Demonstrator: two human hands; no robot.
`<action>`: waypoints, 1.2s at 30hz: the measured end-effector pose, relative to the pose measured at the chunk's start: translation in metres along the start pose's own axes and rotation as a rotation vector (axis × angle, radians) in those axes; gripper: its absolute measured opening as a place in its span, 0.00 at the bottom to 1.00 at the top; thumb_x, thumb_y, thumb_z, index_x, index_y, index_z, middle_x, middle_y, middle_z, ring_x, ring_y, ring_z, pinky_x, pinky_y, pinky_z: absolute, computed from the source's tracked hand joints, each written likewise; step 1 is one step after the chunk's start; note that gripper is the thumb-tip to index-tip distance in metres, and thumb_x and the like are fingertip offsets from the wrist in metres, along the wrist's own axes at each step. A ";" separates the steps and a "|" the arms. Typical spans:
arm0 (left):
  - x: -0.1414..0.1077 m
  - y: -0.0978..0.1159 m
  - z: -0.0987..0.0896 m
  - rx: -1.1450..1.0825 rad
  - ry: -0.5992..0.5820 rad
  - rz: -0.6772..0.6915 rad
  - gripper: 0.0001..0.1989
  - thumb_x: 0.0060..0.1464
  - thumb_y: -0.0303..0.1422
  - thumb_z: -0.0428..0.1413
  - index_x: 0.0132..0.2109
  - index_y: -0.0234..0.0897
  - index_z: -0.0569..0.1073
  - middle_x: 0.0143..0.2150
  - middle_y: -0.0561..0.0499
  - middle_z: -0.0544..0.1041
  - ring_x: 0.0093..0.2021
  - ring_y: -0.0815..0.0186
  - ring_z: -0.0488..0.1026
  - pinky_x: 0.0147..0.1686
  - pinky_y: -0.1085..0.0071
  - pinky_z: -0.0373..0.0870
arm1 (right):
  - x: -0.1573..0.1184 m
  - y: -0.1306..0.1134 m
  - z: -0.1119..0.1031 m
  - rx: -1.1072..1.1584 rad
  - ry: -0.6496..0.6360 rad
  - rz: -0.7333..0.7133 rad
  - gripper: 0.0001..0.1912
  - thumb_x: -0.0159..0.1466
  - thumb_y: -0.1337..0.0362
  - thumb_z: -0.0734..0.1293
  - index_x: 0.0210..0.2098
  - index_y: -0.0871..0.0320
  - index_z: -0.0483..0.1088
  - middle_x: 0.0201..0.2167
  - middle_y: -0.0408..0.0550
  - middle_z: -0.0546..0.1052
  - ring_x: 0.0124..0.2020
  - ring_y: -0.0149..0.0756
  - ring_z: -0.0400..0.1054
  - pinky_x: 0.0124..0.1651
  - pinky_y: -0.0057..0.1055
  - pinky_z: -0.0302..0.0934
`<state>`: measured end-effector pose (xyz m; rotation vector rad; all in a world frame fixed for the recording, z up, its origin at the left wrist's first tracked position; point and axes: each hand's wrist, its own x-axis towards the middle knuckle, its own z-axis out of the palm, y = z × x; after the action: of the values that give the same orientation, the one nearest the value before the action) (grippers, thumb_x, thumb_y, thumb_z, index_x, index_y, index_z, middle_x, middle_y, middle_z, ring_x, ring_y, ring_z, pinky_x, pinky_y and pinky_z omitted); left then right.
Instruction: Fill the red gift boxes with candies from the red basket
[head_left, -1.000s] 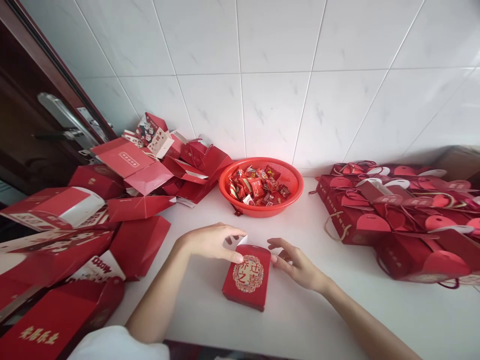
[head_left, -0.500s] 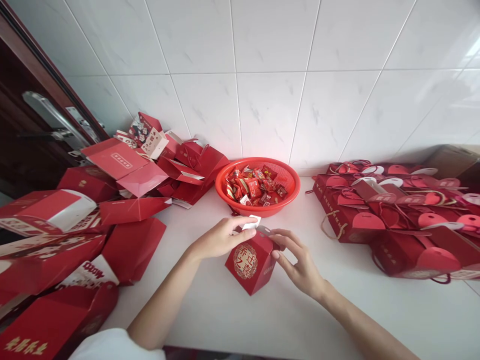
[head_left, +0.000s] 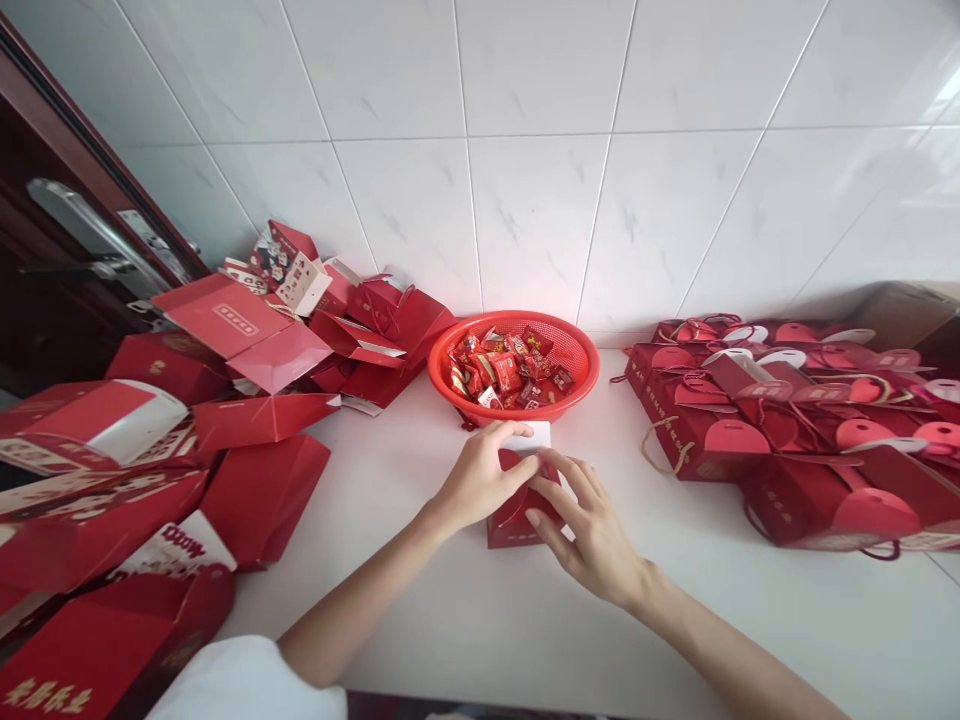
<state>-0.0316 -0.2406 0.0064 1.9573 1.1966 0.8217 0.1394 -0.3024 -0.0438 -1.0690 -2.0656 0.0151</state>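
A small red gift box [head_left: 512, 532] stands on the white tabletop in front of me, turned so that a narrow side faces me. My left hand [head_left: 480, 475] grips its top from the left, the thumb pressing near the fold and the fingers at a white flap [head_left: 538, 436] on the far side. From the right, my right hand [head_left: 592, 530] holds the same box, fingers bent over its top and thumb low at the front edge. Both hands hide much of the box's upper part. Just beyond it sits a red plastic basket [head_left: 589, 385] with wrapped candies [head_left: 508, 372] inside.
Opened red boxes [head_left: 266, 500] lie piled on the left, beside a dark door with a metal handle [head_left: 97, 225]. Closed red boxes with cord handles [head_left: 817, 505] stand in rows on the right. A tiled wall [head_left: 540, 230] rises behind the table.
The box has been turned, so its round gold emblem no longer faces me. My left hand has shifted right and my right hand has moved further over the top.
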 end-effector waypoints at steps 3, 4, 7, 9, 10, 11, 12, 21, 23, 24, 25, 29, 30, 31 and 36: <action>0.005 -0.006 -0.007 -0.051 -0.053 -0.024 0.21 0.52 0.29 0.54 0.54 0.40 0.75 0.57 0.47 0.77 0.59 0.54 0.73 0.60 0.59 0.69 | 0.002 0.004 -0.004 -0.011 0.036 0.042 0.14 0.71 0.63 0.61 0.54 0.53 0.69 0.57 0.60 0.72 0.49 0.48 0.72 0.48 0.46 0.69; 0.007 -0.009 -0.011 -0.093 -0.096 -0.050 0.23 0.51 0.28 0.53 0.55 0.39 0.74 0.58 0.46 0.77 0.58 0.55 0.73 0.58 0.59 0.70 | 0.002 0.006 -0.006 -0.013 0.058 0.064 0.14 0.71 0.62 0.61 0.54 0.53 0.69 0.57 0.60 0.72 0.48 0.48 0.73 0.47 0.46 0.70; 0.012 -0.017 -0.029 -0.220 -0.259 -0.142 0.28 0.50 0.28 0.52 0.60 0.38 0.72 0.57 0.45 0.78 0.56 0.55 0.74 0.56 0.58 0.71 | 0.002 0.017 -0.011 -0.029 0.125 0.129 0.12 0.71 0.62 0.62 0.53 0.53 0.69 0.56 0.59 0.74 0.49 0.48 0.75 0.47 0.45 0.70; 0.013 -0.023 -0.043 -0.288 -0.382 -0.166 0.31 0.50 0.29 0.54 0.63 0.39 0.70 0.58 0.46 0.78 0.58 0.54 0.73 0.56 0.58 0.71 | 0.002 0.025 -0.016 -0.057 0.131 0.147 0.11 0.70 0.63 0.62 0.51 0.53 0.70 0.57 0.58 0.74 0.50 0.49 0.75 0.47 0.46 0.71; 0.014 -0.026 -0.049 -0.318 -0.439 -0.162 0.32 0.49 0.30 0.56 0.64 0.41 0.69 0.60 0.46 0.76 0.60 0.54 0.72 0.56 0.59 0.70 | 0.002 0.029 -0.019 -0.070 0.113 0.139 0.11 0.70 0.64 0.62 0.51 0.52 0.70 0.58 0.58 0.74 0.50 0.49 0.75 0.48 0.47 0.71; 0.014 -0.029 -0.054 -0.349 -0.491 -0.153 0.34 0.49 0.30 0.58 0.65 0.42 0.68 0.63 0.46 0.74 0.62 0.53 0.70 0.56 0.59 0.70 | 0.003 0.032 -0.021 -0.077 0.081 0.116 0.12 0.70 0.65 0.61 0.51 0.52 0.71 0.60 0.58 0.73 0.51 0.49 0.74 0.48 0.48 0.71; 0.014 -0.032 -0.059 -0.379 -0.538 -0.142 0.36 0.49 0.31 0.60 0.66 0.44 0.66 0.66 0.46 0.70 0.64 0.53 0.68 0.57 0.59 0.70 | 0.003 0.035 -0.024 -0.076 0.040 0.083 0.13 0.70 0.66 0.60 0.52 0.52 0.71 0.61 0.57 0.73 0.53 0.50 0.73 0.49 0.49 0.70; 0.013 -0.055 -0.062 -0.328 -0.676 -0.197 0.53 0.43 0.37 0.70 0.72 0.44 0.55 0.68 0.41 0.67 0.66 0.53 0.66 0.64 0.55 0.61 | 0.012 0.038 -0.033 0.071 -0.291 0.044 0.21 0.68 0.74 0.57 0.55 0.54 0.72 0.66 0.58 0.66 0.69 0.50 0.58 0.62 0.54 0.65; 0.012 -0.057 -0.062 -0.295 -0.696 -0.222 0.55 0.40 0.38 0.71 0.72 0.43 0.55 0.68 0.40 0.66 0.67 0.51 0.65 0.64 0.55 0.61 | 0.014 0.037 -0.039 0.209 -0.341 0.095 0.20 0.68 0.72 0.57 0.53 0.53 0.72 0.67 0.56 0.65 0.70 0.48 0.57 0.63 0.52 0.63; 0.011 -0.057 -0.062 -0.281 -0.706 -0.229 0.55 0.39 0.38 0.72 0.72 0.43 0.56 0.69 0.40 0.66 0.67 0.50 0.63 0.64 0.55 0.61 | 0.014 0.036 -0.042 0.294 -0.359 0.125 0.18 0.69 0.71 0.58 0.52 0.52 0.73 0.67 0.55 0.65 0.70 0.47 0.56 0.64 0.51 0.62; 0.011 -0.058 -0.063 -0.269 -0.715 -0.232 0.55 0.39 0.39 0.72 0.72 0.42 0.56 0.70 0.40 0.65 0.69 0.50 0.61 0.64 0.55 0.61 | 0.014 0.036 -0.046 0.383 -0.373 0.153 0.16 0.70 0.69 0.58 0.50 0.52 0.74 0.67 0.54 0.65 0.71 0.46 0.55 0.65 0.51 0.61; 0.008 -0.055 -0.064 -0.210 -0.735 -0.220 0.55 0.41 0.41 0.71 0.73 0.42 0.56 0.72 0.41 0.60 0.71 0.47 0.57 0.66 0.55 0.58 | 0.013 0.037 -0.058 0.666 -0.443 0.249 0.12 0.69 0.55 0.65 0.38 0.53 0.79 0.68 0.51 0.65 0.73 0.51 0.48 0.69 0.54 0.53; 0.008 -0.054 -0.064 -0.200 -0.737 -0.210 0.54 0.42 0.41 0.71 0.73 0.43 0.55 0.73 0.42 0.59 0.70 0.47 0.57 0.66 0.55 0.58 | 0.012 0.037 -0.059 0.702 -0.457 0.278 0.14 0.68 0.52 0.66 0.35 0.53 0.79 0.68 0.50 0.65 0.74 0.52 0.46 0.69 0.55 0.51; 0.007 -0.053 -0.064 -0.194 -0.739 -0.197 0.54 0.43 0.41 0.71 0.73 0.44 0.55 0.73 0.43 0.59 0.70 0.47 0.57 0.65 0.55 0.59 | 0.012 0.036 -0.059 0.722 -0.459 0.309 0.16 0.68 0.50 0.66 0.32 0.53 0.79 0.68 0.50 0.66 0.74 0.53 0.46 0.69 0.56 0.50; 0.004 -0.053 -0.064 -0.164 -0.735 -0.147 0.52 0.47 0.40 0.69 0.73 0.46 0.53 0.72 0.44 0.60 0.68 0.48 0.62 0.63 0.56 0.62 | 0.010 0.030 -0.060 0.628 -0.410 0.377 0.18 0.62 0.46 0.71 0.26 0.53 0.77 0.65 0.50 0.69 0.74 0.56 0.46 0.69 0.56 0.51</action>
<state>-0.1060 -0.2047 -0.0004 1.7662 0.7803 0.0824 0.1956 -0.2961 -0.0067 -1.0800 -1.9499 1.0745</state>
